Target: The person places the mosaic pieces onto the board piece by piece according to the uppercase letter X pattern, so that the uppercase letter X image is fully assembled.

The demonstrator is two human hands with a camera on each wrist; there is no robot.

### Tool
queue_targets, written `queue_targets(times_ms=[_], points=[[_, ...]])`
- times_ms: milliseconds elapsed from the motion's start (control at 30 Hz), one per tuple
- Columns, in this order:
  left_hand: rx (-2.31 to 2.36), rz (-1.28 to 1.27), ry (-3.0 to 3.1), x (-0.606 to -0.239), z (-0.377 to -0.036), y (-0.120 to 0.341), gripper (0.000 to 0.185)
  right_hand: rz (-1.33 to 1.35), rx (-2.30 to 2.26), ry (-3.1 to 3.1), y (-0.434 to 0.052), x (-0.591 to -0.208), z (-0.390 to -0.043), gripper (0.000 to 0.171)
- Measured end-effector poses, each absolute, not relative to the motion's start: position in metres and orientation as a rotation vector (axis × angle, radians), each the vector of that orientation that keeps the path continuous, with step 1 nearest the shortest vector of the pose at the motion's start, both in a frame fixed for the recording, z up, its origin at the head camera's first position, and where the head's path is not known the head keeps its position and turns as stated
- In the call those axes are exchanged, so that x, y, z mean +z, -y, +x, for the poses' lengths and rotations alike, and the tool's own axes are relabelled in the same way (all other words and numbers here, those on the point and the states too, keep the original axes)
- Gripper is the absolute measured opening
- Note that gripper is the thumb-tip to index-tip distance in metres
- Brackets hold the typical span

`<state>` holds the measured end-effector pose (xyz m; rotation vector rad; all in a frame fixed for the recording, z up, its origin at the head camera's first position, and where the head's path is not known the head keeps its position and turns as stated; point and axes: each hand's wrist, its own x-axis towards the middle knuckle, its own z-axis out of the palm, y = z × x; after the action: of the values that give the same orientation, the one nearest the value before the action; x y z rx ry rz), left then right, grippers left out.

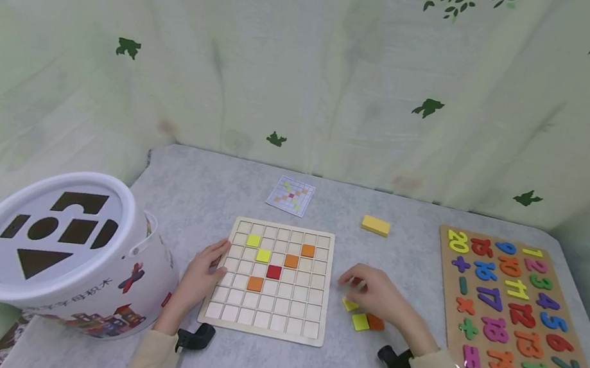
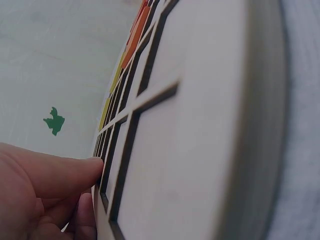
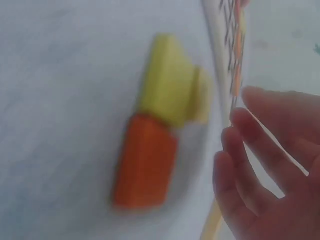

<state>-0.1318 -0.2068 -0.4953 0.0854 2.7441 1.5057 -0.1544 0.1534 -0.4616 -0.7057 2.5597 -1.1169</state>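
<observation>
A light wooden grid board [image 1: 297, 309] lies on the table, with two yellow tiles, several orange tiles and a red tile [image 1: 274, 271] in its cells. My left hand [image 1: 200, 280] rests on the board's left edge, a fingertip touching the rim in the left wrist view. Right of the board, my right hand [image 1: 378, 296] hovers over a small group of loose tiles. Its fingers are loosely bent and apart, with nothing between them. In that group are an orange tile [image 3: 145, 162], a yellow tile [image 3: 165, 82] against it, and another yellow tile [image 1: 349, 304] partly under the hand.
Behind the board lies a pattern card [image 1: 291, 196] with a coloured grid. A yellow block [image 1: 376, 225] sits to its right. A number puzzle board [image 1: 494, 289] occupies the right side. At the left stands a big white bucket [image 1: 137, 288] with a shape-hole lid.
</observation>
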Motion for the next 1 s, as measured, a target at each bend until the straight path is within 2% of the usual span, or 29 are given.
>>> queue_targets(times_ms=[300,1000], points=[[1.505,0.080,-2.745,-0.496,-0.131,0.208,0.054,-0.823,-1.013,-2.597,-0.173,-0.473,-0.143,0.024],[1.523,0.087,-2.736,-0.498,-0.132,0.208,0.054,-0.673,-0.955,-2.674,-0.170,-0.473,-0.150,0.019]])
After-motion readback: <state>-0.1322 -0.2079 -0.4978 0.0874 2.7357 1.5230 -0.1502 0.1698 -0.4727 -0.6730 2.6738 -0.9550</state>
